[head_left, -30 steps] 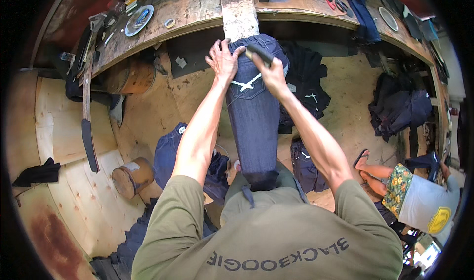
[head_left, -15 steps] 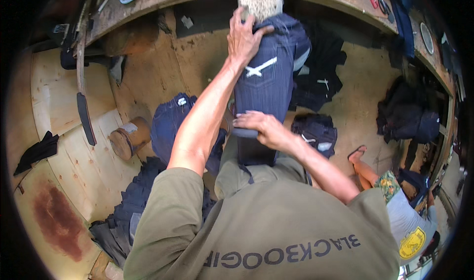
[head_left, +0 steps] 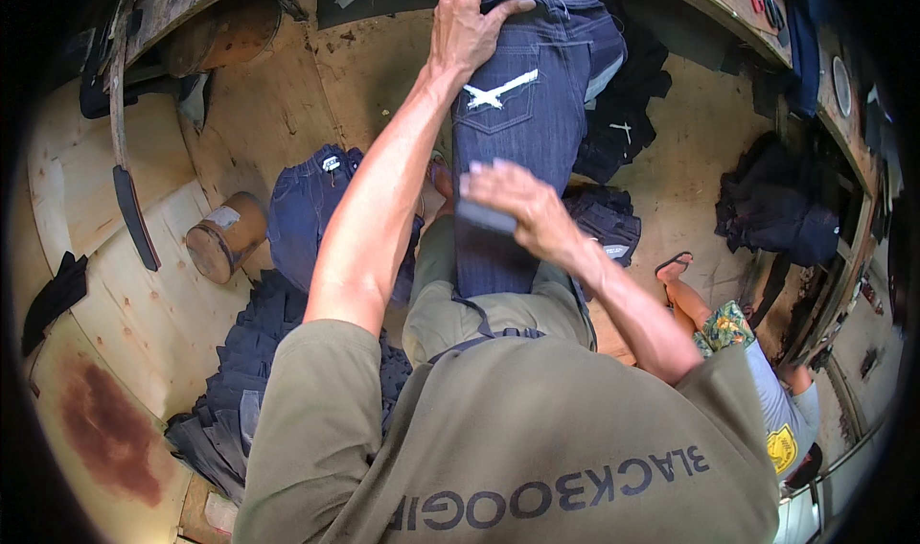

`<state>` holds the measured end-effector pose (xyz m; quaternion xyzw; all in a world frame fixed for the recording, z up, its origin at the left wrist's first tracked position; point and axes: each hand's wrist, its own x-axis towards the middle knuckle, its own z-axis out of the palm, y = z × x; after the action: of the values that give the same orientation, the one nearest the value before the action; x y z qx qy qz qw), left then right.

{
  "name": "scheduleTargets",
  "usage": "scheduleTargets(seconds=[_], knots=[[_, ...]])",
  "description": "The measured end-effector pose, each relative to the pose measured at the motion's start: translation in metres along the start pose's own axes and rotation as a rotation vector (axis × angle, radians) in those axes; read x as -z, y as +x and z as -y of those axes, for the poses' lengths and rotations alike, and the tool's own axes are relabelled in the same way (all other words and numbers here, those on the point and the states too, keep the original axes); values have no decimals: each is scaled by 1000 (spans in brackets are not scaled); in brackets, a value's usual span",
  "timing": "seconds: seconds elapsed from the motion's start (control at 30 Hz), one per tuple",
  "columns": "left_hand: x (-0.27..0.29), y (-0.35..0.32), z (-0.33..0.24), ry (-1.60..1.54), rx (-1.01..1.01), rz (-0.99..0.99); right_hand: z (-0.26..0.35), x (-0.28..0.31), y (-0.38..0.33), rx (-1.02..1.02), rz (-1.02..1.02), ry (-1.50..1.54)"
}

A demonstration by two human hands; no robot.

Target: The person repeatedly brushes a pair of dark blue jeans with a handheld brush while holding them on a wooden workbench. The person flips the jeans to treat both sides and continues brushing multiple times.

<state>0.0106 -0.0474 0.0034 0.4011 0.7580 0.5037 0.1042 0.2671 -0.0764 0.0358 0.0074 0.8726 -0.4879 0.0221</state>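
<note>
Floor: pale plywood sheets (head_left: 125,285) with a dark reddish stain (head_left: 110,429) at the lower left, pretty scuffed up.
Jeans in hand: dark blue denim jeans with a white crossed mark on the back pocket (head_left: 522,132), hanging lengthwise from the top of the view down to the person's lap, right in the middle.
Denim heap: stack of folded dark blue denim pieces (head_left: 225,400) on the floor at the person's left, with another blue pair (head_left: 307,208) lying just beyond it.
Dark bundles: black clothes (head_left: 776,208) piled on the right by the workbench, well apart from the jeans.
Other person: someone in a floral sleeve (head_left: 724,328) sits at the lower right.
Drum: small brown cylinder on its side (head_left: 225,237), near the blue pair.
Left hand (head_left: 470,22): up top, fingers curled tight around the waistband of the jeans.
Right hand (head_left: 517,204): blurry, fingers bent over a small dark flat thing (head_left: 484,218) pressed against the leg; can't tell what it is.
</note>
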Motion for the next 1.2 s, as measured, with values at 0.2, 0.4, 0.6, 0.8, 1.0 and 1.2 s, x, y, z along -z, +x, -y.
scheduleTargets(seconds=[0.2, 0.4, 0.6, 0.8, 1.0, 1.2], knots=[[1, 8, 6, 7, -30, 9, -7, 27, 5, -135, -254, 550], [0, 10, 7, -24, -74, -42, -15, 25, -15, -8, 119, 388], [1, 12, 6, 146, 104, 19, -21, 36, -13, -47, -170, 30], [1, 13, 2, 258, 57, 1, -18, 80, 15, -116, -187, 352], [0, 15, 2, 216, 31, -8, -12, 58, -7, -131, -33, 74], [1, 15, 5, 263, 97, -3, -45, 106, 49, -106, -310, 358]])
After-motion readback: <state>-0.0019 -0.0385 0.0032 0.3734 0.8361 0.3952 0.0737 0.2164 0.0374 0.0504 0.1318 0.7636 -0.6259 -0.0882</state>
